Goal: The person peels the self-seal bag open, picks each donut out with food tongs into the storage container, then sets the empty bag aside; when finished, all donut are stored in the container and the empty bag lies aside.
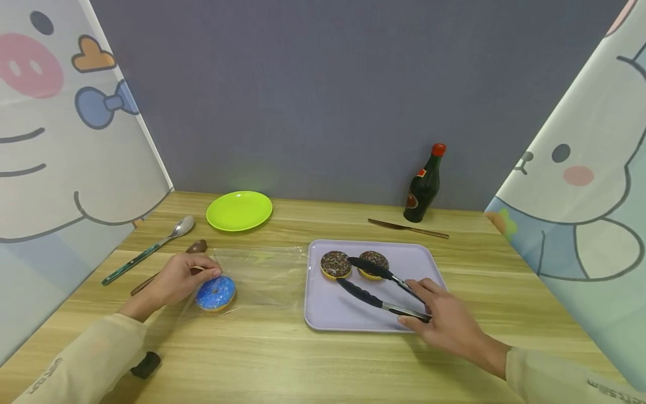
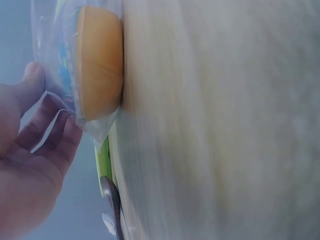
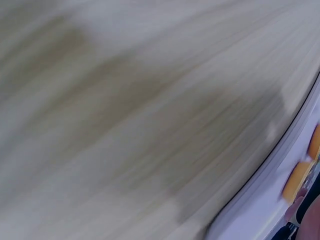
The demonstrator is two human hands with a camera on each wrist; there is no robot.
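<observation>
Toward 4 o'clock in the head view, the right hand [image 1: 439,317] grips black-tipped metal tongs [image 1: 364,294], tips parted near 2 round brown-topped doughnuts [image 1: 335,264] on a lilac rectangular tray [image 1: 325,315]. At 8 o'clock, the left hand [image 1: 184,279] holds a clear plastic bag [image 1: 270,283] containing a round blue-topped doughnut [image 1: 216,293]. Apparently bagging is underway; next probably calls for squeezing 1 brown doughnut.

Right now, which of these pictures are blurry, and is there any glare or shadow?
Head view: fairly sharp, down to the ridges on the tongs, with pale glints on the bag; left wrist view: tabletop smeared, the blue donut crisper; right wrist view: tabletop blurred too, with a soft shadow beside the tray.
</observation>
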